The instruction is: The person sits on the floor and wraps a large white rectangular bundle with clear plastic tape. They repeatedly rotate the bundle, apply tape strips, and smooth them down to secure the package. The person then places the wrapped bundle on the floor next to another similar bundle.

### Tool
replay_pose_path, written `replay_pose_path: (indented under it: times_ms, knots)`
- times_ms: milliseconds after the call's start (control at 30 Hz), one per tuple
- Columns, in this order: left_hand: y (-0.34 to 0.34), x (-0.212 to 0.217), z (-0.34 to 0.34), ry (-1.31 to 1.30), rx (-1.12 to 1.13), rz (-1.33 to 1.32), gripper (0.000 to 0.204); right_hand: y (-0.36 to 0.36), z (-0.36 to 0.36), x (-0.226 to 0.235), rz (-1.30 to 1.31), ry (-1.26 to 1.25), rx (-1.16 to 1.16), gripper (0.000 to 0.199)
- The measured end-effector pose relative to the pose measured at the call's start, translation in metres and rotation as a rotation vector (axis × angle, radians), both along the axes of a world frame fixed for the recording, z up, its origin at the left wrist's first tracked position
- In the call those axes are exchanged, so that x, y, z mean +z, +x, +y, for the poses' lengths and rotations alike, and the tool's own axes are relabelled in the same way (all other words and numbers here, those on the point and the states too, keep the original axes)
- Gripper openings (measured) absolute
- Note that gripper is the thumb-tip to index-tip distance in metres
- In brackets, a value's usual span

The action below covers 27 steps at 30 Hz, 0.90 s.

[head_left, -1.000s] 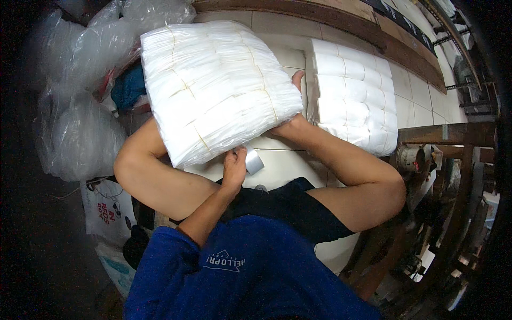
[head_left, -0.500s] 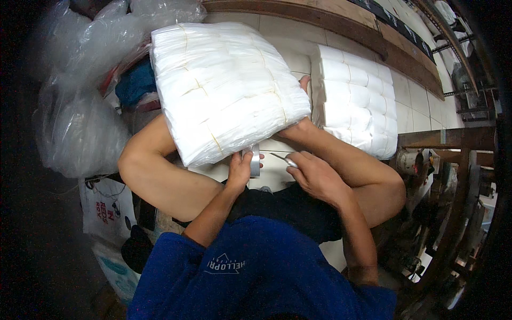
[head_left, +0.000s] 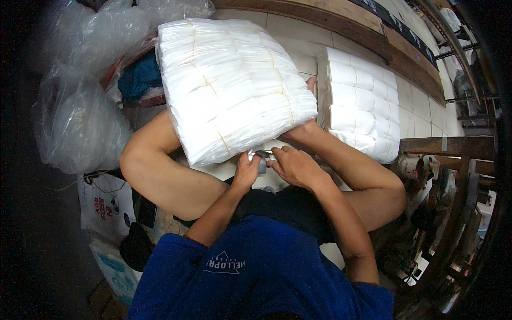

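Note:
My left hand is closed on a silver-grey piece that looks like a tape roll, just below the near edge of a large plastic-wrapped bundle of white sheets or bags. Close beside it, my right hand is closed around a small silver tool with a thin tip, mostly hidden by the fingers. Its dark end lies against the top of the grey piece. Thin yellowish bands cross the bundle, which leans over my legs and feet.
A second banded stack of white rolled pieces sits on the tiled floor to the right. Clear plastic bags pile up at the left, near blue cloth. Wooden beams run along the back; a wooden frame stands right.
My right hand has moved left and up, bringing the tool from apart to against the grey piece. My left hand has shifted slightly right.

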<state>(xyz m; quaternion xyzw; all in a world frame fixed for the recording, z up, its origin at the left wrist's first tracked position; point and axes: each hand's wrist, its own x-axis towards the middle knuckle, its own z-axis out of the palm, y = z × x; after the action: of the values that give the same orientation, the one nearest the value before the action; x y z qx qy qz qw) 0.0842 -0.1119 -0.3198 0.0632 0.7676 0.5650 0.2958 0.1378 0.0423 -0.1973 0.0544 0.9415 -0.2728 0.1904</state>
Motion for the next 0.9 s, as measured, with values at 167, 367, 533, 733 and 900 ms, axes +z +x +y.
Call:
replay_pose_path:
  times_ms: [167, 367, 533, 733, 900]
  knots:
    - [0.001, -0.017, 0.001, -0.141, 0.032, 0.046, 0.043, -0.002, 0.004, 0.001, 0.005, -0.011, 0.036, 0.032]
    - [-0.007, 0.018, 0.005, -0.010, 0.043, -0.286, 0.043, 0.002, 0.001, -0.007, -0.006, -0.004, 0.004, 0.030]
    - [-0.001, 0.030, -0.001, 0.105, 0.019, -0.275, 0.034, 0.000, -0.004, -0.007, -0.004, -0.014, 0.018, 0.032]
    - [0.000, -0.008, -0.009, 0.051, -0.024, -0.135, 0.029, -0.007, -0.008, 0.002, -0.072, 0.011, 0.058, 0.040]
    - [0.005, -0.013, -0.009, 0.008, -0.001, 0.012, 0.032, -0.011, -0.010, 0.003, -0.126, 0.040, 0.058, 0.041]
